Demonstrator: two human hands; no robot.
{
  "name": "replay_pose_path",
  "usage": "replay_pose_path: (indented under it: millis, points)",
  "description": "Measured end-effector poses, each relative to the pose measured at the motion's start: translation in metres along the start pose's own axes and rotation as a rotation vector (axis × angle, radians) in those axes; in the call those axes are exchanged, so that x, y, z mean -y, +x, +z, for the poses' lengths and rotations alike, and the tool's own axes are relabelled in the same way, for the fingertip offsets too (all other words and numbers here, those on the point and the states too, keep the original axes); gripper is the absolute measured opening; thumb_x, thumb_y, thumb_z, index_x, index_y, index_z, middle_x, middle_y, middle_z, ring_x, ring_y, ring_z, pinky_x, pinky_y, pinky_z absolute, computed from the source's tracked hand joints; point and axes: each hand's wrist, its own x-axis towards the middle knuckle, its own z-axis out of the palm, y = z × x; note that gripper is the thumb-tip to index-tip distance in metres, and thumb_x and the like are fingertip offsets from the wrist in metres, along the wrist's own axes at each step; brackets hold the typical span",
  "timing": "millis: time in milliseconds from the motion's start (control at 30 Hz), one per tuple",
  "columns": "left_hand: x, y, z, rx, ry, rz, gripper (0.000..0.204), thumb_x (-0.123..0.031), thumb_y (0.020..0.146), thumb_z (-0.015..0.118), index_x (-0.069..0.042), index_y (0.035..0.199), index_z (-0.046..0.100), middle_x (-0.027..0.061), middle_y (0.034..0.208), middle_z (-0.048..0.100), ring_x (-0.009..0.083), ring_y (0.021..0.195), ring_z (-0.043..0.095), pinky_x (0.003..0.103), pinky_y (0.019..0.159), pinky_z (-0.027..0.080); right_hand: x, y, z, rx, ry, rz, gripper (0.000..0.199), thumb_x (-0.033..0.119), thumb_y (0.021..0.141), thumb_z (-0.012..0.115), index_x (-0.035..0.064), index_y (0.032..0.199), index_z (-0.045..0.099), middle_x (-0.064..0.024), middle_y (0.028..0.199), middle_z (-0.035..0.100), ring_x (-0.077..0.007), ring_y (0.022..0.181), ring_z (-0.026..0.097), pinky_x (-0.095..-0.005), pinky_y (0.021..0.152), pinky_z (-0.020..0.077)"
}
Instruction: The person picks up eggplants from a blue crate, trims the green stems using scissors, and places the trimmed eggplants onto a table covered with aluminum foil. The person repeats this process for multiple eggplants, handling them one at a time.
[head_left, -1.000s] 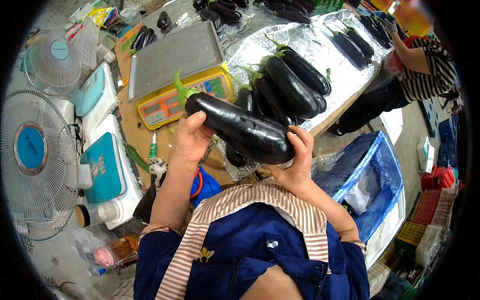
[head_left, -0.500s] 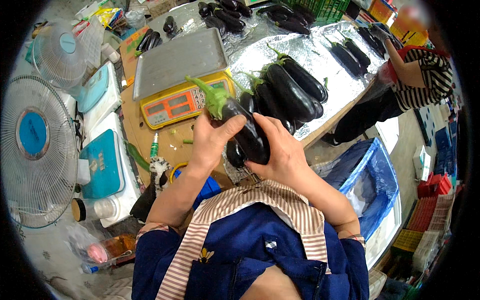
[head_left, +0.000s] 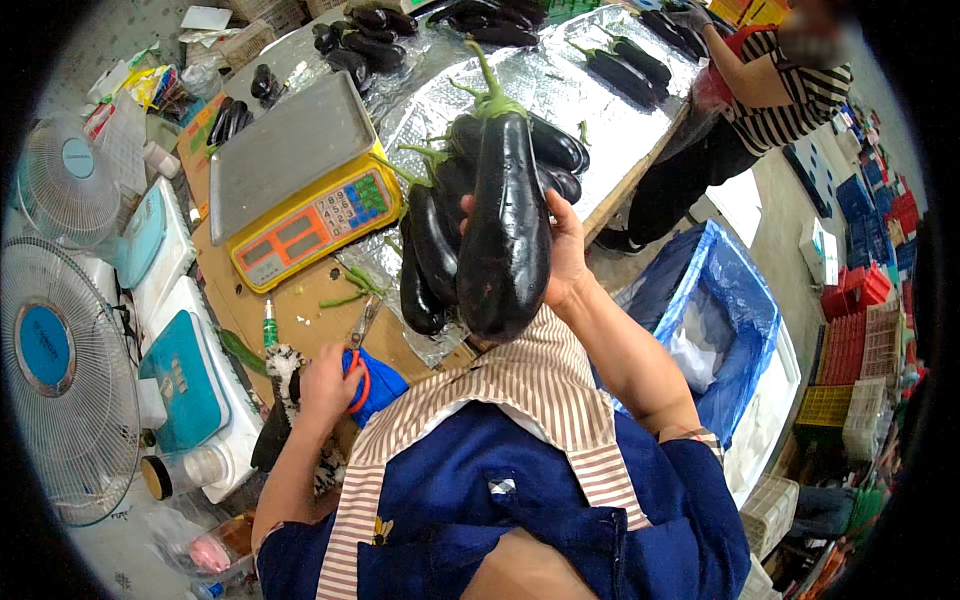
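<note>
Eggplant (head_left: 505, 235) is now clasped by the right hand (head_left: 566, 255) alone; left hand (head_left: 328, 385) has moved to red-handled scissors (head_left: 366, 380), grip unclear.

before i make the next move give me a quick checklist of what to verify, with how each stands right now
1. Right hand holding the large eggplant: ok, held above the others.
2. Stem free of fingers: ok, it points away from your body.
3. Left hand at the red-handled tool: ok, fingers at the handle.
4. Left hand's grip on that handle secure: cannot tell.
5. Both hands on the eggplant: not ok, only the right holds it.
6. Co-worker's hand well apart: ok, toward the table's far end.
</note>
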Motion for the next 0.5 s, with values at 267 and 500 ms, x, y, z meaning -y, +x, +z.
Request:
replay_pose_path:
  millis: [267,500]
  points:
    - [0.001,-0.018,0.022,-0.264,0.035,0.005,0.044,-0.014,0.067,0.068,-0.004,0.107,0.052,0.0159,0.098,0.05,0.0342,0.09,0.052,0.041,0.074,0.045,0.003,0.0,-0.01,0.121,0.071,0.118,0.07,0.056,0.082,0.046,0.0018,0.126,0.043,-0.022,0.121,0.05,-0.0347,0.105,0.053,-0.0472,0.093,0.0419]
    - [0.036,-0.003,0.02,-0.09,-0.198,-0.122,0.047,-0.011,0.069,0.069,-0.004,0.112,0.051,0.0122,0.085,0.056,0.0259,0.076,0.058,0.034,0.067,0.047,0.013,-0.011,-0.022,-0.059,-0.419,0.126,0.068,0.041,0.075,0.064,-0.0005,0.125,0.043,-0.022,0.119,0.051,-0.0314,0.104,0.055,-0.0432,0.091,0.044]
